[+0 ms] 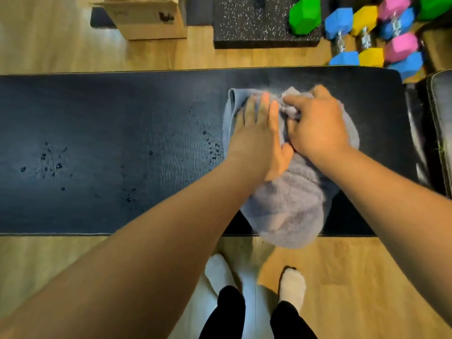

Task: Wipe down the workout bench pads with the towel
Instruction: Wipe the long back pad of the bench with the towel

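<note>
The right hand bunches the grey towel, fingers curled into its folds; the left hand lies flat on it, fingers together, gripping nothing. The towel sits on the right part of the black bench pad, its near edge overhanging. Droplets lie to the left along the pad's long axis, nearer the left hand.

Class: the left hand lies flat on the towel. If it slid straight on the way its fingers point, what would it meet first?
Probably the towel's bunched far edge, then bare pad; left hand.
</note>
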A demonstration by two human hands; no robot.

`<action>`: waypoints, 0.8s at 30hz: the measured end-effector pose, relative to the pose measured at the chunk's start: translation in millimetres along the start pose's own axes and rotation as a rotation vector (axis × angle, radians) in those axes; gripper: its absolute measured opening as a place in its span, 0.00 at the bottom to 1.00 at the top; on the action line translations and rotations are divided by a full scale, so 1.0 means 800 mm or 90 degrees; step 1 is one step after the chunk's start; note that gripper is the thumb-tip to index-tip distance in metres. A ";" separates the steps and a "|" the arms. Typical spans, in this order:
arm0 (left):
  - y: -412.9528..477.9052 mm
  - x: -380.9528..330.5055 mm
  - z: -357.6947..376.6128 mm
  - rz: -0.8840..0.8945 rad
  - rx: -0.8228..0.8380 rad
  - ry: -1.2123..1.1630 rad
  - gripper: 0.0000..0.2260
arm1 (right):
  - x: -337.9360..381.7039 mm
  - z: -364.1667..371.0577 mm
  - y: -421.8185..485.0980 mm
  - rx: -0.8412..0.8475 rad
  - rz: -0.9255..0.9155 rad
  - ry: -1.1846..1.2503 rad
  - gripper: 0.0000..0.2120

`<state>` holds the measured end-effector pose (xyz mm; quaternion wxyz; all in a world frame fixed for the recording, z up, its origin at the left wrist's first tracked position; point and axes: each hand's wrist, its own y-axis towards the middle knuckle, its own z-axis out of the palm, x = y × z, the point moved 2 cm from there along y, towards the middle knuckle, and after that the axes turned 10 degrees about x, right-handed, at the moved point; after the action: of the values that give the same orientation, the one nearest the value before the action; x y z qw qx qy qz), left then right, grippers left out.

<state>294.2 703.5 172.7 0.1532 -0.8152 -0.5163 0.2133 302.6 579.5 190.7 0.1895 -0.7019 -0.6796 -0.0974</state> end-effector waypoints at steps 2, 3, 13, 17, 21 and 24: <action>0.031 0.009 -0.016 -0.021 0.003 0.011 0.37 | 0.006 -0.001 0.042 0.015 -0.032 -0.045 0.09; 0.047 0.018 -0.025 -0.032 -0.001 0.015 0.36 | 0.011 0.000 0.067 0.038 -0.051 -0.072 0.10; 0.096 -0.023 -0.044 -0.128 0.028 0.086 0.30 | -0.041 -0.016 0.118 0.103 -0.023 -0.088 0.09; 0.126 -0.097 -0.054 -0.053 0.023 0.063 0.32 | -0.115 -0.055 0.112 0.085 0.060 -0.053 0.08; 0.156 -0.163 -0.059 0.040 0.036 0.121 0.33 | -0.189 -0.083 0.083 -0.011 0.112 -0.008 0.14; 0.158 -0.168 -0.055 0.100 0.027 0.117 0.34 | -0.199 -0.089 0.075 -0.032 0.141 0.009 0.13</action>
<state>364.1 527.3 176.3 0.1997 -0.8657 -0.4302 0.1598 361.8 405.0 184.9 0.1865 -0.7763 -0.5942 -0.0979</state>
